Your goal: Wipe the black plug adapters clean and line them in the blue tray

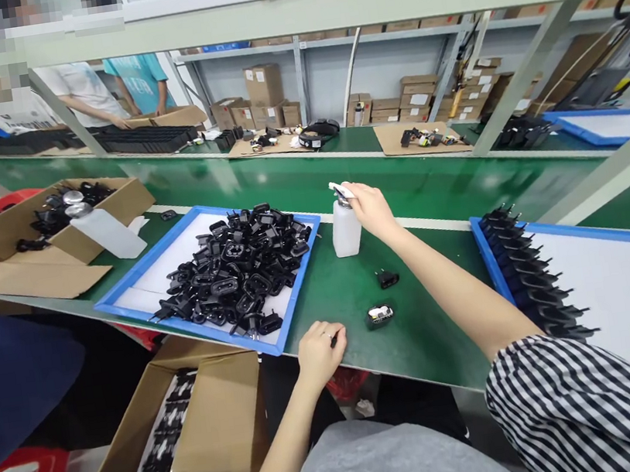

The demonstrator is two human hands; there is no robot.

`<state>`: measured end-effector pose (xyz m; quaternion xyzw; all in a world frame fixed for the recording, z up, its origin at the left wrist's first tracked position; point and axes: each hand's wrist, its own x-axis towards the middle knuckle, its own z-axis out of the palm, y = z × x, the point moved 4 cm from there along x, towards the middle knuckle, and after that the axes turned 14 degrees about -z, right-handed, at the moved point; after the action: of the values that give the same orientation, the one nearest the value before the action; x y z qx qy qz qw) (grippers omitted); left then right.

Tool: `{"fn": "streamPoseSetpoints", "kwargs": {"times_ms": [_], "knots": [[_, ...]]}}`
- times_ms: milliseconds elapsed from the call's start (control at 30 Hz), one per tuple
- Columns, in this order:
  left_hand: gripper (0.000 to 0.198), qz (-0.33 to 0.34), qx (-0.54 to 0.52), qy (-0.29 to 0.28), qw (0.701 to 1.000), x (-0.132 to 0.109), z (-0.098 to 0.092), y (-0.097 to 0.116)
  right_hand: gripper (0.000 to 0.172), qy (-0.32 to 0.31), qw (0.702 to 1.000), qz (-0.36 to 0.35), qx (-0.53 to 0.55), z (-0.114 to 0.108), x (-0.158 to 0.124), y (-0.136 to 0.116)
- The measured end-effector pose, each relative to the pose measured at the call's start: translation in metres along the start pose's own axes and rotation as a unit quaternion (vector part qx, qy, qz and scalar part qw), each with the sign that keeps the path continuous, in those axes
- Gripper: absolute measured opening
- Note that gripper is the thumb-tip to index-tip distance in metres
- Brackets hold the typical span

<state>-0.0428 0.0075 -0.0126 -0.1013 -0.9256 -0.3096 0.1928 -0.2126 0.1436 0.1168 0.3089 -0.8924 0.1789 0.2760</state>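
My right hand (368, 207) is closed over the metal top of a white plastic bottle (346, 232), which stands upright on the green table. A small white piece (337, 189) sticks out from its fingers above the cap; its kind is unclear. My left hand (320, 351) rests at the table's front edge, its fingers curled in; whether anything small is inside cannot be seen. Between my arms lie a black plug piece (387, 279) and a black plug housing (380, 315) with light-coloured parts inside. A blue-rimmed tray (299, 301) heaped with black plug housings (240, 266) is left of the bottle.
At right, a row of black plug adapters (532, 276) lines a second blue-rimmed tray (627, 286). At left stand another white bottle (109, 232) and an open carton (125, 196). A carton (225, 428) sits below the table edge. Co-workers (138, 81) stand across the bench.
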Motion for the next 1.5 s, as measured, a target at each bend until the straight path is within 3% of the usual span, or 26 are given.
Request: {"fn": "streamPoseSetpoints", "kwargs": {"times_ms": [267,500,1033,1500], "knots": [[0.019,0.003,0.002,0.004,1.000,0.000,-0.001,0.001,0.036,0.021,0.998,0.016,0.054,-0.001,-0.001,0.003],[0.020,0.001,0.005,0.006,1.000,-0.001,0.001,0.000,0.034,0.086,0.973,0.103,0.188,-0.002,0.002,0.018],[0.021,-0.001,0.010,0.006,1.000,-0.001,0.001,-0.001,0.036,0.072,0.992,0.043,0.090,0.003,-0.004,0.014],[0.021,-0.005,0.002,0.007,1.000,0.000,-0.001,0.000,0.036,0.050,0.996,0.031,0.073,0.002,-0.003,0.014]]}}
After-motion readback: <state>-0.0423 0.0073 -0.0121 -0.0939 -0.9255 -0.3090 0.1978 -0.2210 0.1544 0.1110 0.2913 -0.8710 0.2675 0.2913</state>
